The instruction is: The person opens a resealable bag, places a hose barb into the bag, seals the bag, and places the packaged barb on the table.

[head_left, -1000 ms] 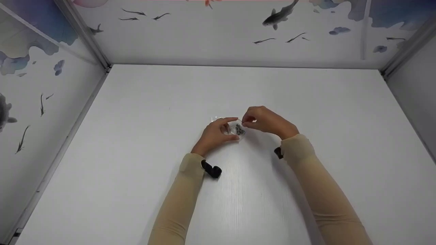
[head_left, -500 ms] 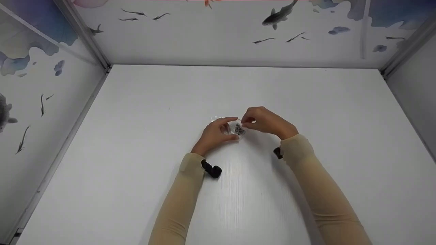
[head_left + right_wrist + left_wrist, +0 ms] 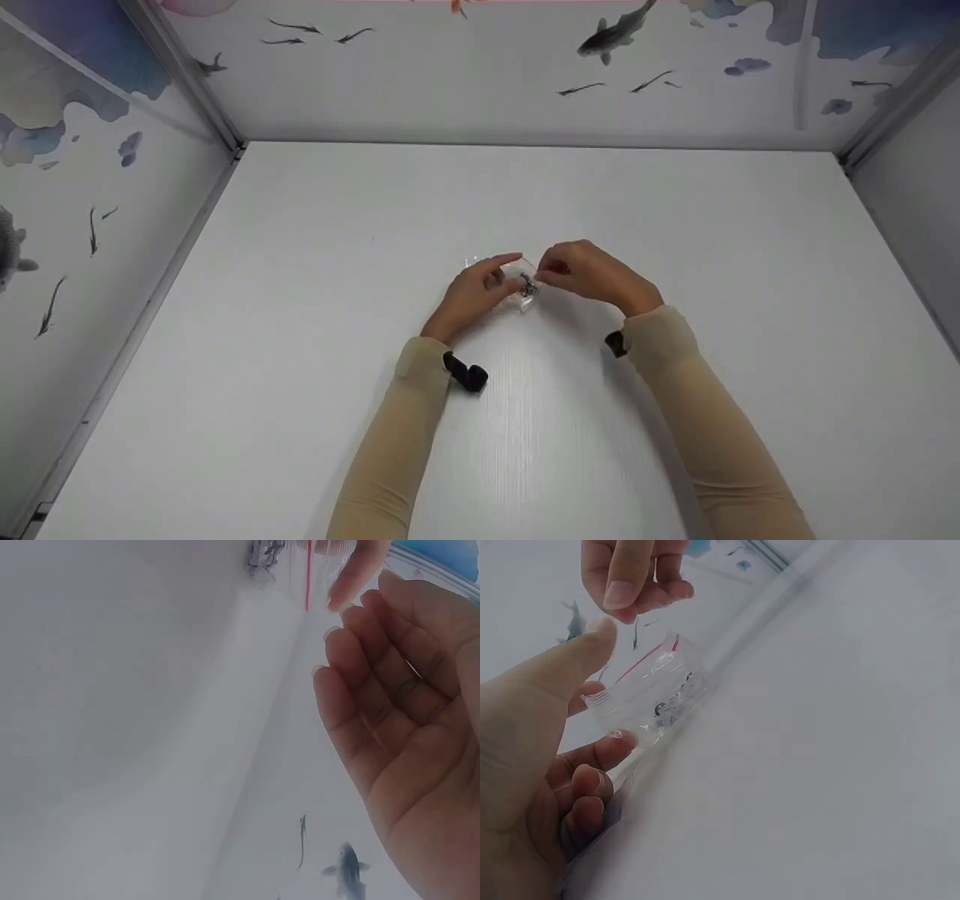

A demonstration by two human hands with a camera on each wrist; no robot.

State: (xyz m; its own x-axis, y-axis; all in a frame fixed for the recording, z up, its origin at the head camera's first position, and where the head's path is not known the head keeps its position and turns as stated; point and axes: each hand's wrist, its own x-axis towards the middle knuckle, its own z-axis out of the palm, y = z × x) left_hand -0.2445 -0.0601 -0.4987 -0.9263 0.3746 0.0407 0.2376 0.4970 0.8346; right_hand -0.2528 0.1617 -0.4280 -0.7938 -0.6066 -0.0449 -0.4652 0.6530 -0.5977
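Observation:
A small clear zip bag (image 3: 645, 694) with a red line along its mouth is in my left hand (image 3: 474, 294). Small dark, shiny metal pieces (image 3: 666, 711) lie inside it; their exact kind is too small to tell. My left thumb reaches across the bag in the head view, and the index finger stretches along its far side. My right hand (image 3: 592, 274) is just right of the bag, its fingers loosely bent. The left wrist view shows the right fingertips a little apart from the bag, near the left thumb tip. Nothing is visible between the right fingers.
More clear plastic (image 3: 471, 261) shows behind the left hand; whether it is a separate bag I cannot tell. The white table (image 3: 337, 225) lies below, with fish-patterned panels (image 3: 480, 82) at the back and left. A black wrist mount (image 3: 466, 373) sits on the left sleeve.
My left thumb has moved up across the bag, and the bag has tilted. The right hand has shifted slightly right and nearer to me.

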